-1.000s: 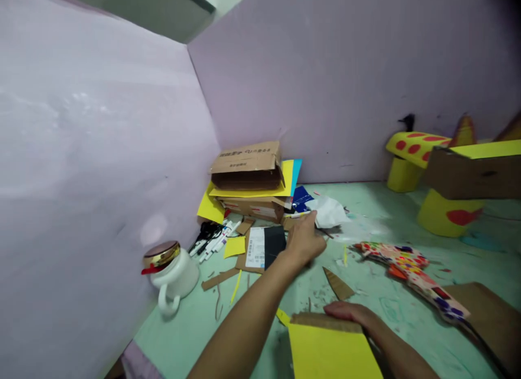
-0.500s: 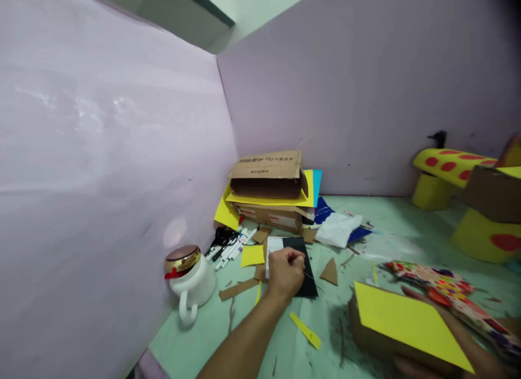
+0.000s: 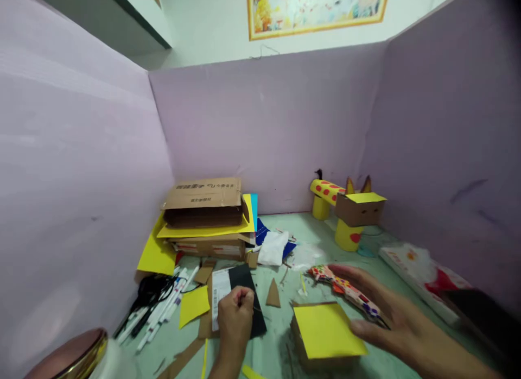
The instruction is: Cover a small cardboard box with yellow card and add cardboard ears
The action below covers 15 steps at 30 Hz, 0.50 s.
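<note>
My left hand (image 3: 236, 316) is closed in a fist-like pinch above a black-and-white card (image 3: 243, 281). A thin strand shows by its fingertips; what the fingers hold is too small to make out. To the right, my right hand (image 3: 380, 311) is open, thumb and fingers spread. Its thumb is close to the right edge of a small cardboard box topped with yellow paper (image 3: 328, 330); I cannot tell whether they touch. Between thumb and fingers, beyond the box, lies a long floral-patterned object (image 3: 345, 292), partly covered by the hand.
Flattened cartons (image 3: 203, 197) and coloured paper stack at the back left. Markers (image 3: 165, 308) and a black cable lie left, near a white mug with a gold-rimmed lid (image 3: 77, 357). A spotted cardboard animal (image 3: 358, 210) stands back right. Scraps such as a cardboard triangle (image 3: 273, 294) litter the table.
My right hand has come off the yellow-topped box, which now rests on the table, and its fingers are spread. The left hand stays closed over the card. The view has turned right.
</note>
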Available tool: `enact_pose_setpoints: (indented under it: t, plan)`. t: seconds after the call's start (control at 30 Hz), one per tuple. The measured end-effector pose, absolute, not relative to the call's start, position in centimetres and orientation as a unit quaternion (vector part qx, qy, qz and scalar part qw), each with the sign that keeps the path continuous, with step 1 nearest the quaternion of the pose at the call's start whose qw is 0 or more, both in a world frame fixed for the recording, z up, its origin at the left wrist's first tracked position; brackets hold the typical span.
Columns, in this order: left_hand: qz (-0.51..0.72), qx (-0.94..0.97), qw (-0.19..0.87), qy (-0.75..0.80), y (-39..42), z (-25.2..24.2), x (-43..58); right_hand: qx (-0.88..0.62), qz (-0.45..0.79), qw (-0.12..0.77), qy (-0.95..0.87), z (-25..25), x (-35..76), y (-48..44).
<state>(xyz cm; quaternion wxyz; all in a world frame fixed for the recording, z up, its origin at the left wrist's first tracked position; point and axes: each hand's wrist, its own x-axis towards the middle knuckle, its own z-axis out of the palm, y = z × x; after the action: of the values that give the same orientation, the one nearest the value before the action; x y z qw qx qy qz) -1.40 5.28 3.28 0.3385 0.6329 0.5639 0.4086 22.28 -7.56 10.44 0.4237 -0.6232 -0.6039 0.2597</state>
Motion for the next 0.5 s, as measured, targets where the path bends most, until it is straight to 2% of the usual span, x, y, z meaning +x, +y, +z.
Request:
enact_pose_setpoints:
  t: [0.07, 0.2, 0.3, 0.4, 0.5]
  plan:
    - [0.403, 0.639, 0.343, 0.557, 5.4, 2.9, -1.6, -0.625, 0.25, 0.44, -0.594, 12.0, 21.0, -6.3]
    - [0.387, 0.638, 0.349, 0.567, 5.2, 3.1, -1.8, -0.624, 0.217, 0.39, -0.642, 15.1, 20.1, -2.9]
    - [0.382, 0.623, 0.34, 0.592, 5.1, 3.7, -1.7, -0.618, 0.161, 0.37, -0.675, 19.2, 21.3, 0.0]
    - [0.37, 0.612, 0.335, 0.614, 5.2, 4.0, -1.5, -0.594, 0.096, 0.393, -0.696, 23.8, 22.8, 3.0]
    - [0.377, 0.622, 0.322, 0.606, 5.6, 3.7, -1.6, -0.599, 0.022, 0.311, -0.738, 26.8, 22.8, 5.0]
